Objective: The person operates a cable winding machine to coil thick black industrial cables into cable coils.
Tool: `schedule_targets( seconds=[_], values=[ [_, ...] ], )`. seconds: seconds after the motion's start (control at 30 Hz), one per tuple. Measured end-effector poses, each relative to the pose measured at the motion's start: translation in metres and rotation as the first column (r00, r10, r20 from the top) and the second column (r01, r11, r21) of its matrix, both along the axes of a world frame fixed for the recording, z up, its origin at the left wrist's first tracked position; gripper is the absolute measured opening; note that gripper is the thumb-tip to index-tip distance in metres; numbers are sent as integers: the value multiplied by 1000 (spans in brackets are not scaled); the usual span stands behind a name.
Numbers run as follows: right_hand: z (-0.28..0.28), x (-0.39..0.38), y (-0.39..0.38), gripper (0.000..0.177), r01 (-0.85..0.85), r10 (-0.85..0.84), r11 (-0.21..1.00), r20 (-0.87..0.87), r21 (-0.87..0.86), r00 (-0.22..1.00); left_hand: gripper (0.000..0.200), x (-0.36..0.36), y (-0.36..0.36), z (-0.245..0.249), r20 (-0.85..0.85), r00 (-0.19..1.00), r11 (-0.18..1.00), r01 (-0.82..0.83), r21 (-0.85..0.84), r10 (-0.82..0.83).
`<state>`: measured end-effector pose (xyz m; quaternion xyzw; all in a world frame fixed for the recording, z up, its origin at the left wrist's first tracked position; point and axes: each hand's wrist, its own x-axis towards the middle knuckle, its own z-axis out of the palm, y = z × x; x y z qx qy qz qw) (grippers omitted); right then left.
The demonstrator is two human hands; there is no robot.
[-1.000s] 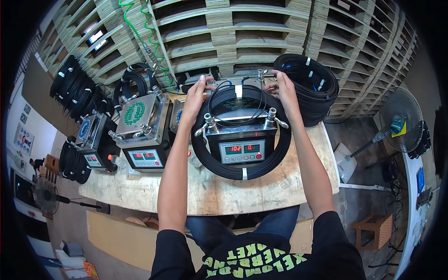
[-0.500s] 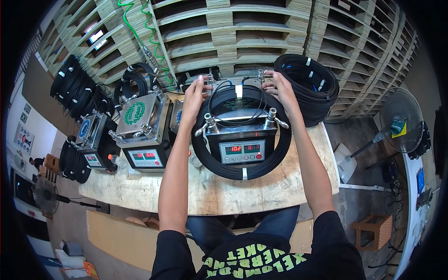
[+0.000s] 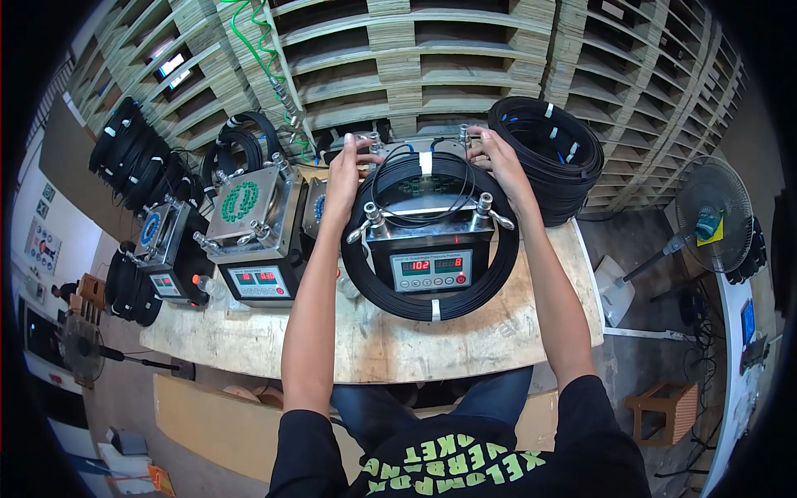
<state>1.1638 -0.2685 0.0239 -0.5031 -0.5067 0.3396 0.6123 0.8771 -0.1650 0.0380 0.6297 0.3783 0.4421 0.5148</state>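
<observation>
A polishing machine (image 3: 432, 269) with a red digital display stands in front of me, with a coil of black cable (image 3: 359, 286) hung around its front. White tape binds the coil at top and bottom. My left hand (image 3: 352, 158) is at the rear left clamp post (image 3: 374, 139), fingers stretched toward it. At the rear right clamp post (image 3: 463, 133), my right hand (image 3: 493, 153) has its fingers apart and bent near the lever. Whether the fingertips touch the levers is hard to see. Two front clamps (image 3: 484, 207) with metal levers show inside the coil.
More polishing machines (image 3: 257, 236) with green and blue connector rings stand to the left on the wooden table (image 3: 398, 353). Stacked cable coils (image 3: 573, 178) are at right. A green air hose (image 3: 286, 108) hangs behind; a fan (image 3: 710, 214) stands at far right.
The fingers of my left hand have shifted slightly at the rear left post. The display's right-hand reading has changed. The green hose has swung a little to the right and down.
</observation>
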Motion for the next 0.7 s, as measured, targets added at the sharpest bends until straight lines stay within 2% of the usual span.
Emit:
schedule_targets(
  seconds=[0.13,0.23,0.47,0.57,0.63,0.7],
  values=[
    [6,-3,-3,46,-10,9,1000,-46,-21,999,73,0,1,-1,5,1000,1000,9,-7,-9],
    [11,-10,-9,47,54,-61,997,-117,-60,991,73,1,-3,2,1,999,999,34,15,-34],
    [6,-7,-4,48,102,-102,994,-20,-35,995,81,-1,-1,5,16,992,990,126,-57,-126],
    [2,-1,1,48,77,-77,997,25,-25,997,85,0,1,4,-42,995,995,96,8,-96],
    [1,-1,1,48,56,-55,998,59,-17,997,87,-1,-3,6,-35,997,997,74,-31,-75],
    [1,-2,1,49,53,-52,999,16,-13,998,88,0,-7,9,-22,998,997,60,-49,-61]
  ],
)
